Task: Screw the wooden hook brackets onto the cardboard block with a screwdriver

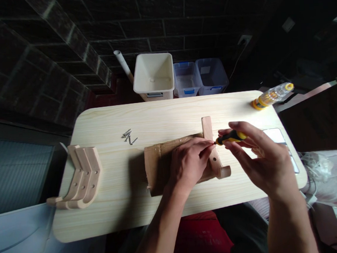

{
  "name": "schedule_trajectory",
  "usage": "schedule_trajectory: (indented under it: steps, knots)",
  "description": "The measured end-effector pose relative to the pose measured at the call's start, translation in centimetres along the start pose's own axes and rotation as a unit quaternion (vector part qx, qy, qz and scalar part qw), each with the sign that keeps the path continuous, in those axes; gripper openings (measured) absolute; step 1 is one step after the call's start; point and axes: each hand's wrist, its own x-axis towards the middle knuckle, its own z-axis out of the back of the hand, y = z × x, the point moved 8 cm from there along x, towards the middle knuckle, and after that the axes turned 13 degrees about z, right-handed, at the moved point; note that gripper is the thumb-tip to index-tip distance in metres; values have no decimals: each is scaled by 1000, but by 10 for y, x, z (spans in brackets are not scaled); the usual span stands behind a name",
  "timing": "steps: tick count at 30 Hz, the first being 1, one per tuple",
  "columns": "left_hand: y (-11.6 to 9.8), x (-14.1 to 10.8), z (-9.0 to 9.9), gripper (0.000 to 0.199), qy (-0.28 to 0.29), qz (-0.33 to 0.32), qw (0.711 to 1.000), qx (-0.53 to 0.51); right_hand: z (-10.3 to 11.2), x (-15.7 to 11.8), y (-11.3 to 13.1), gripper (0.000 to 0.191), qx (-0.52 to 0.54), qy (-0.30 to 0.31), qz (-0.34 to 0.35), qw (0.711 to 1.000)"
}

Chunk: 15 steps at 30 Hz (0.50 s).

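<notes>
My right hand (pixel 267 159) grips a yellow-and-black screwdriver (pixel 231 137) by its handle, fingertips around it, the tip pointing left. My left hand (pixel 189 158) is closed in a pinch right at the screwdriver's tip; whatever lies between its fingertips is hidden. Under those fingertips is a curved wooden hook piece (pixel 207 125) with a dark hole showing in its lower half. It rests on a folded piece of brown cardboard (pixel 154 171), which my left hand partly covers.
Several loose screws (pixel 129 136) lie on the pale wooden table (pixel 103 124). More wooden hook pieces (pixel 85 169) sit together at the left end. A clear-topped yellow container (pixel 272 96) stands at the back right, with a white flat object (pixel 274 136) nearer. Plastic bins (pixel 153 70) stand behind.
</notes>
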Motion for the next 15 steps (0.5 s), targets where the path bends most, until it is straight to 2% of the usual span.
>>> schedule_trajectory:
  steps: [15]
  knots:
    - [-1, -1, -1, 12, -5, -1, 1000, 9, -2, 1, -3, 55, 20, -1, -2, 1000]
